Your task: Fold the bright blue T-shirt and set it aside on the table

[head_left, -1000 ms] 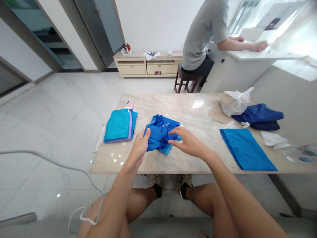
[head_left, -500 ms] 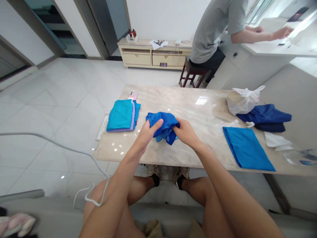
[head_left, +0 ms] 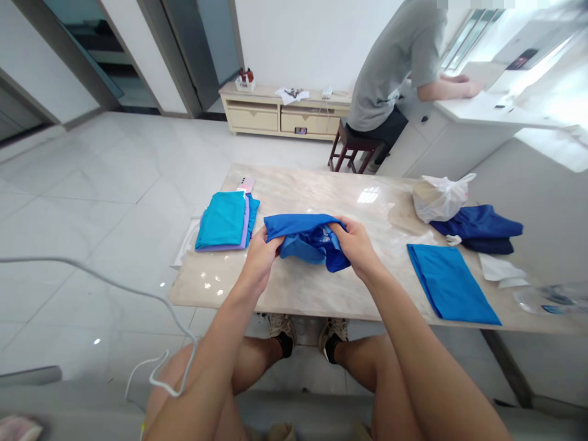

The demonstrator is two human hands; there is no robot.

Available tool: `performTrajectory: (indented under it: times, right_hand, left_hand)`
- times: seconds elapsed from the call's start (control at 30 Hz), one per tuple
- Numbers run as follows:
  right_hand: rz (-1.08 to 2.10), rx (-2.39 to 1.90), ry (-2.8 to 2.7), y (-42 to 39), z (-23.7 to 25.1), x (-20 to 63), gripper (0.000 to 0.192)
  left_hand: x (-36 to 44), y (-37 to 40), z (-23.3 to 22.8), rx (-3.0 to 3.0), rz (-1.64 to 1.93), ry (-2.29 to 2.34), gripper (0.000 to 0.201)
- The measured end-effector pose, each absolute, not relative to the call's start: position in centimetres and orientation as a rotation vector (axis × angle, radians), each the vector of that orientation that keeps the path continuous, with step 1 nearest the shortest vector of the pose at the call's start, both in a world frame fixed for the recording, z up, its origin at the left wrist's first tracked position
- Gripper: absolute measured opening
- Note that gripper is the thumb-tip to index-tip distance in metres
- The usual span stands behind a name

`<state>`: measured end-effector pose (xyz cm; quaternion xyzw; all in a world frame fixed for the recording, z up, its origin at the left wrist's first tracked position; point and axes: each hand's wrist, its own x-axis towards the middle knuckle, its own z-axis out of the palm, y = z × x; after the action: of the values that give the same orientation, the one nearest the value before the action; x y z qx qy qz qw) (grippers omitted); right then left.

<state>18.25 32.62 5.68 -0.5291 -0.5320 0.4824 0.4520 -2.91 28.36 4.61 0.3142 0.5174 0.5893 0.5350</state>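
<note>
A blue cloth garment (head_left: pixel 303 228) is stretched between my hands above the middle of the marble-topped table. Its upper edge forms a smooth band, and darker and lighter blue folds hang below; its exact kind I cannot make out. My left hand (head_left: pixel 264 254) grips the left end, closed on the fabric. At the other end my right hand (head_left: pixel 356 245) pinches the cloth, its fingertips partly hidden in it. To the left lies a stack of folded teal and purple cloths (head_left: pixel 223 220). A folded blue cloth (head_left: pixel 452 283) lies flat to the right.
Along the table (head_left: pixel 294 184) are a pink phone (head_left: pixel 247 184) behind the stack, a white plastic bag (head_left: pixel 441 197), dark blue cloth (head_left: pixel 482 226), white tissue (head_left: pixel 500 271) and a clear plastic container (head_left: pixel 544 300). Across the room, a person in grey (head_left: pixel 395 73) sits at a counter.
The bunched blue garment has been spread wider, its top edge pulled straight. My hands have moved apart. The seated person's arms have drawn in, and my view has shifted slightly.
</note>
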Motion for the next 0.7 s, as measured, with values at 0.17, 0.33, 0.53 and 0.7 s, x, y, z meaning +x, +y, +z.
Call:
performTrajectory:
  times: [0.17,0.33,0.53,0.7]
  right_hand:
    - [1.015,-1.395,-1.172,33.1,5.8,21.1,0.042]
    - [0.886,-1.455,-1.335,32.9,6.3,21.8,0.032]
    - [1.185,-1.164,-1.817,30.8,7.4,18.8,0.027]
    - [1.093,-1.081,-1.906,29.5,11.1,20.1,0.021]
  left_hand:
    - [-5.8,28.9,4.7,0.672,1.566,1.304,0.041]
    - [-7.4,29.0,4.2,1.232,1.554,1.754,0.050]
    - [-2.5,27.4,4.3,2.019,0.895,1.533,0.061]
    - [-1.0,26.5,5.9,2.043,0.440,1.774,0.035]
